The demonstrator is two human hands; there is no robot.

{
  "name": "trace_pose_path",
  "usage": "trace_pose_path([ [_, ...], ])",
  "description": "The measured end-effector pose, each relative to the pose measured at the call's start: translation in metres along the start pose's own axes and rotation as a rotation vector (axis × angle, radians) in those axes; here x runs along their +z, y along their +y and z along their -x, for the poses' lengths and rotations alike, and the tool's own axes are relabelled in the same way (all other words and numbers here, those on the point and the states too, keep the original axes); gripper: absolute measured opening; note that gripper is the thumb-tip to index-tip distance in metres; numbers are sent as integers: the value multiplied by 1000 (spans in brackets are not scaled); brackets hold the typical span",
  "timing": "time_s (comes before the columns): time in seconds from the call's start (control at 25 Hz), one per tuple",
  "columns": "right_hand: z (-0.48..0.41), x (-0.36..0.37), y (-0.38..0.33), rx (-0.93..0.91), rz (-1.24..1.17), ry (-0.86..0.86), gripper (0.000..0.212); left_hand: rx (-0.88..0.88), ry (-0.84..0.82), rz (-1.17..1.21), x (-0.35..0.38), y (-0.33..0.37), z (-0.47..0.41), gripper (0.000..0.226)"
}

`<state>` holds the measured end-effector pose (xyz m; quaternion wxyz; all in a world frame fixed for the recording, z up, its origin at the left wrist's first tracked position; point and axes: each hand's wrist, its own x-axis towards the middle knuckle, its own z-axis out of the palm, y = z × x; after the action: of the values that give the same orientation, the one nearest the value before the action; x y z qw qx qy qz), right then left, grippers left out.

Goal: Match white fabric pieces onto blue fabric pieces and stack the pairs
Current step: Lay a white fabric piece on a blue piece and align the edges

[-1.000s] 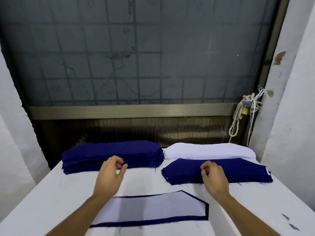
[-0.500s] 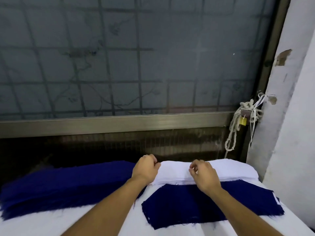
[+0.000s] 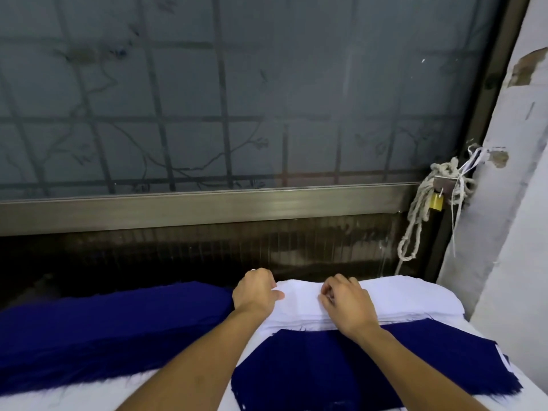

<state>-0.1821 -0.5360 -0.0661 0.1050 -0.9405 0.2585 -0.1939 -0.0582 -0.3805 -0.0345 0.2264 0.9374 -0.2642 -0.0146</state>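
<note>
- White fabric stack (image 3: 415,298): laid along the far edge of the table (image 3: 38,400), toward its far right corner. Its frayed near edge was touched by the low blue stack (image 3: 370,369) set just in front.
- Left hand (image 3: 256,292): fingers curled over the white fabric stack's left end, thumb pressed on top.
- Right hand (image 3: 348,304): fingertips curled, the stack's top layer pinched near its middle.
- Thick blue stack (image 3: 103,327): kept along the far edge at left, just beside the left hand.
- Bare table: seen only as a strip between the blue stacks.
- Wall (image 3: 519,262): close against the right edge.
</note>
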Motion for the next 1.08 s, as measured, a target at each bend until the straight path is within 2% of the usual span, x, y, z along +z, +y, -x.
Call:
trace_pose_path([
  [0.4, 5, 3, 3, -25, 45, 9, 21, 14, 149, 269, -4, -4, 12, 19],
  [0.52, 6, 3, 4, -38, 69, 12, 23, 14, 143, 268, -6, -3, 11, 6],
  [0.64, 6, 3, 2, -30, 68, 1, 27, 102, 148, 55, -9, 0, 12, 15],
  [0.76, 8, 4, 1, -12, 58, 52, 44, 297, 219, -170, -10, 2, 13, 25],
  [0.88, 6, 0, -13, -129, -75, 137, 54, 470, 203, -284, -15, 6, 15, 28],
  [1.0, -2, -9, -33, -183, -177, 137, 34, 561, 203, -266, -26, 9, 24, 24],
  [1.08, -3, -19, -39, -173, -179, 143, 17, 522, 233, -140, -40, 6, 32, 20],
])
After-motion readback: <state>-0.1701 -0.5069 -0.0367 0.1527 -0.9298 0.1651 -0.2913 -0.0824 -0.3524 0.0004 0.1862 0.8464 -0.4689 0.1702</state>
